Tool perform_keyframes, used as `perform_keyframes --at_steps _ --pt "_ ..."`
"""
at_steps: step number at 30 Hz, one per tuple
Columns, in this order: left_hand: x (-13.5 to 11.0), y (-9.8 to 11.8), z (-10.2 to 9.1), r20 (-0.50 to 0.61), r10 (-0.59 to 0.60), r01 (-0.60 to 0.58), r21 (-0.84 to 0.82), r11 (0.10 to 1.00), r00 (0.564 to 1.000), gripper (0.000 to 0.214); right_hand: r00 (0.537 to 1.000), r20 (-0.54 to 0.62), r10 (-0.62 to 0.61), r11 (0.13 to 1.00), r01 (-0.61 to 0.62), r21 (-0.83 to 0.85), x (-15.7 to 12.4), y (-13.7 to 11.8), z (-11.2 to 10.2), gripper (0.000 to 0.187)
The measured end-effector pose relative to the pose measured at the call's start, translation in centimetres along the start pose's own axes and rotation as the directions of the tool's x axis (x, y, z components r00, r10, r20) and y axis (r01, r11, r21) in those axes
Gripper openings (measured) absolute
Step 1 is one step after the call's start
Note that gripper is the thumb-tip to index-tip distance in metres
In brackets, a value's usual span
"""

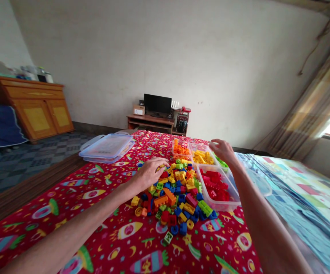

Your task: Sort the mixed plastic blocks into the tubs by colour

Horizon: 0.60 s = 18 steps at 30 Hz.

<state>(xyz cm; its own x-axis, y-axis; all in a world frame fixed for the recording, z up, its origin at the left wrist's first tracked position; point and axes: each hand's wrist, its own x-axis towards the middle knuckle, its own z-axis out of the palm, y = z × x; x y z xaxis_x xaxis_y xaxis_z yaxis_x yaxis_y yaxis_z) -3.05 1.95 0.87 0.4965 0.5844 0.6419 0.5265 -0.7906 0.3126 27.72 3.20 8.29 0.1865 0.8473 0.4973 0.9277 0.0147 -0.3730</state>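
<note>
A loose heap of mixed-colour toy building bricks (176, 190) lies on the red patterned cloth. My left hand (150, 173) is at the heap's left far edge, its fingers curled. A bit of yellow shows between thumb and fingers, but its shape is unclear. Over the green bricks (221, 161) at the right, my right hand (223, 150) hovers with fingers apart and no brick visible in it. Clear plastic boxes hold sorted bricks: red bricks (215, 185) nearest, yellow bricks (202, 156) behind them, orange bricks (181, 148) farthest left. My right hand partly hides the green ones.
Stacked clear plastic lids (108, 147) lie at the cloth's left far side. Another clear lid (260, 182) is right of the boxes, beside a blue quilted cover (285, 198). A monitor (157, 104) on a desk and a wooden cabinet (36, 108) stand beyond.
</note>
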Motion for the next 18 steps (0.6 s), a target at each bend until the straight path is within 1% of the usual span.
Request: perform_keyframes --at_steps 2,5,8,10,12,15,18 --pt "0.0 0.1 0.0 0.003 -0.001 0.001 0.000 1.000 1.000 0.020 0.996 -0.046 -0.071 0.997 0.072 0.017 -1.8 -1.3 -1.0 0.033" --pt "0.0 0.3 0.0 0.007 0.015 -0.015 -0.002 1.000 1.000 0.021 0.991 -0.084 -0.107 0.985 0.117 0.128 -4.4 -3.3 -2.5 0.030" --pt "0.0 0.3 0.2 0.012 0.038 -0.038 0.006 0.999 0.999 0.022 0.986 -0.053 -0.156 0.948 0.164 0.272 -6.0 -4.9 -3.4 0.028" --pt "-0.1 0.1 0.4 0.017 0.049 -0.049 0.015 0.999 0.999 0.023 0.982 -0.018 -0.190 0.930 0.186 0.317 -6.6 -5.5 -3.6 0.027" --pt "-0.1 -0.2 0.5 0.025 0.051 -0.052 0.022 0.998 0.998 0.023 0.976 -0.012 -0.218 0.928 0.211 0.306 -6.9 -5.9 -3.5 0.027" --pt "-0.2 -0.5 0.6 0.039 0.033 -0.034 0.024 0.999 0.999 0.023 0.967 -0.040 -0.251 0.935 0.253 0.247 -7.0 -6.0 -3.1 0.026" --pt "-0.2 -0.5 0.5 0.064 0.012 -0.013 0.023 1.000 0.998 0.024 0.964 -0.032 -0.263 0.945 0.265 0.190 -7.0 -5.9 -2.5 0.026"
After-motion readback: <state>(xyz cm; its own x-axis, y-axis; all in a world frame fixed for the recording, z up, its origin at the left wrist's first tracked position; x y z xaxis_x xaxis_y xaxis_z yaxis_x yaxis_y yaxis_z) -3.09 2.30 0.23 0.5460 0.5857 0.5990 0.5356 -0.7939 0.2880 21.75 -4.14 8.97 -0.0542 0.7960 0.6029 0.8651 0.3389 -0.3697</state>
